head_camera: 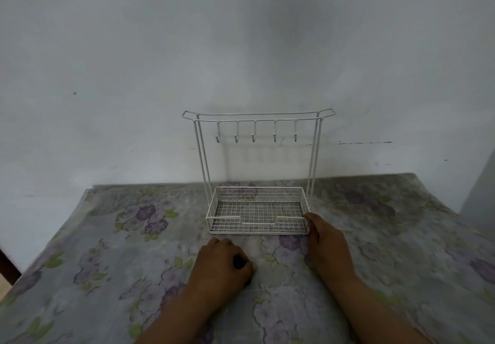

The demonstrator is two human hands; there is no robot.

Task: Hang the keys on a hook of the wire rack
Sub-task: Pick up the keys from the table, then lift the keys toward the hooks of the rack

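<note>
A white wire rack (258, 209) stands on the table against the wall. Its top bar carries several hooks (254, 132), all bare, and its low basket holds nothing. My left hand (221, 266) lies on the cloth in front of the rack, fingers curled over something dark with a small metal ring (254, 264) showing at its right edge; these look like the keys, mostly hidden under the hand. My right hand (325, 239) rests on the table with its fingertips touching the basket's front right corner.
The table is covered with a grey cloth printed with purple flowers (150, 218). A pale wall rises right behind the rack. The table edge falls away at the left, where a dark wooden piece (6, 266) shows.
</note>
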